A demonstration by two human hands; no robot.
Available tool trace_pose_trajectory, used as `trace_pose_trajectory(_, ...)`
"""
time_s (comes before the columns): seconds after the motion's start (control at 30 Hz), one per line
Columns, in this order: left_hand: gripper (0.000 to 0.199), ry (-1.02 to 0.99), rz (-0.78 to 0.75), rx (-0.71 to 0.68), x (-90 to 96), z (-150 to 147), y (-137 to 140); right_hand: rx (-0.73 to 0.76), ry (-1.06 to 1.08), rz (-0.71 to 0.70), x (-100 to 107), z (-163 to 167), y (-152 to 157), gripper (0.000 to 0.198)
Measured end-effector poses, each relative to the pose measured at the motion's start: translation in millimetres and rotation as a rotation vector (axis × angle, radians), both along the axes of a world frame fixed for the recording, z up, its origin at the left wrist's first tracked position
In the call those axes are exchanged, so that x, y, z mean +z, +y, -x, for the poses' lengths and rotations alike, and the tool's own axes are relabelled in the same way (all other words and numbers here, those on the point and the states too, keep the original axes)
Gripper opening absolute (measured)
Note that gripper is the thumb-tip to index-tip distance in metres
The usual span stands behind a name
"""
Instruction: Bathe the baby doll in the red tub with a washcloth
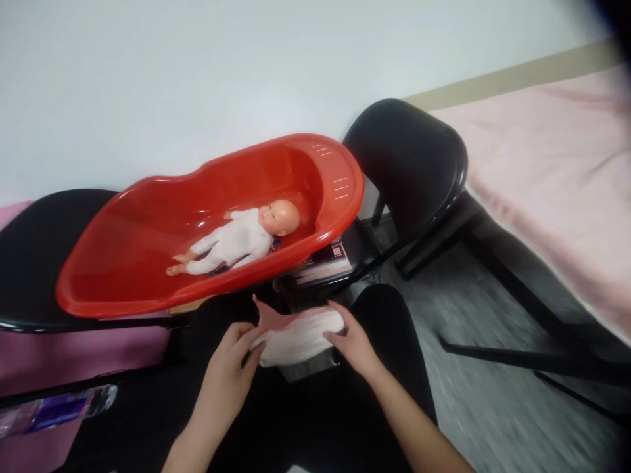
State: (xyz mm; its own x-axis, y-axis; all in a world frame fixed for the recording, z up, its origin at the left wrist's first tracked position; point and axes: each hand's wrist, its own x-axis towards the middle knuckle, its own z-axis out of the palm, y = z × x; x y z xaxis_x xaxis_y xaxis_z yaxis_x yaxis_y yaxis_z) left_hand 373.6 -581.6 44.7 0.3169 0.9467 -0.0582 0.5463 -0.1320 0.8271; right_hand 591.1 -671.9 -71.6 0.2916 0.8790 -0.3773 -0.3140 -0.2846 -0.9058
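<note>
One doll (231, 240) lies inside the red tub (133, 236) beyond the held cloth (300, 338)

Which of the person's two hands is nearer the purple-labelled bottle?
The left hand, at the white cloth's left end; the right hand holds the other end, farther from the bottle.

One left hand (231, 361) and one right hand (355, 343), that's two, and there's one whitish bundle (302, 336), one red tub (133, 240), one bald doll (234, 238), one clear plastic bottle (62, 408), one pale pink sheet (552, 151), and two rounded black chair panels (407, 161), yes, two!
</note>
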Motion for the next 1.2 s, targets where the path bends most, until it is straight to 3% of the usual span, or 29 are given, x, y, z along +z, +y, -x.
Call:
trace_pose_trajectory(0.07,0.023,0.093,-0.054,-0.144,-3.5,5,2,-0.037,-0.177,-0.046,-3,2,-2,0.055)
trace_pose_trajectory(0.17,0.027,0.243,-0.153,-0.261,-10.9,10,3,-0.070,-0.381,-0.107,-7,3,-4,0.021)
trace_pose_trajectory(0.23,0.024,0.286,-0.199,-0.240,-14.0,9,5,-0.117,-0.457,-0.103,-8,2,-5,0.007)
trace_pose_trajectory(0.3,0.018,0.262,-0.235,-0.163,-15.3,5,7,-0.183,-0.475,-0.114,-8,0,-4,0.007)
trace_pose_trajectory(0.37,0.014,0.189,-0.257,-0.106,-16.9,0,11,-0.213,-0.423,-0.119,-8,-2,-2,0.013)
trace_pose_trajectory(0.47,0.009,0.167,-0.274,-0.055,-24.1,-8,15,-0.156,-0.299,0.017,-9,-1,1,0.023)
trace_pose_trajectory(0.53,0.009,0.212,-0.243,0.001,-32.0,-15,15,-0.116,-0.279,0.103,-9,2,3,0.030)
trace_pose_trajectory(0.6,0.012,0.200,-0.168,0.042,-40.1,-26,10,-0.107,-0.270,0.102,-6,10,4,0.037)
trace_pose_trajectory(0.73,0.013,0.010,0.021,-0.039,-50.1,-51,-6,-0.091,-0.104,0.020,5,36,8,0.037)
trace_pose_trajectory(0.83,0.017,-0.124,0.098,-0.181,-54.6,-64,-15,-0.100,0.178,-0.064,9,54,9,0.034)
trace_pose_trajectory(0.97,0.034,-0.187,0.214,-0.190,-62.8,-67,-22,-0.155,0.489,-0.068,3,59,6,0.037)
trace_pose_trajectory(1.07,0.032,-0.141,0.224,-0.249,-55.6,-59,-20,-0.045,0.477,-0.061,-3,53,5,0.048)
trace_pose_trajectory(1.13,0.030,-0.135,0.080,-0.311,-36.4,-52,-9,0.009,0.346,-0.033,-4,49,7,0.050)
trace_pose_trajectory(1.2,0.027,-0.199,-0.142,-0.286,-8.3,-47,17,0.039,0.151,-0.013,0,46,13,0.051)
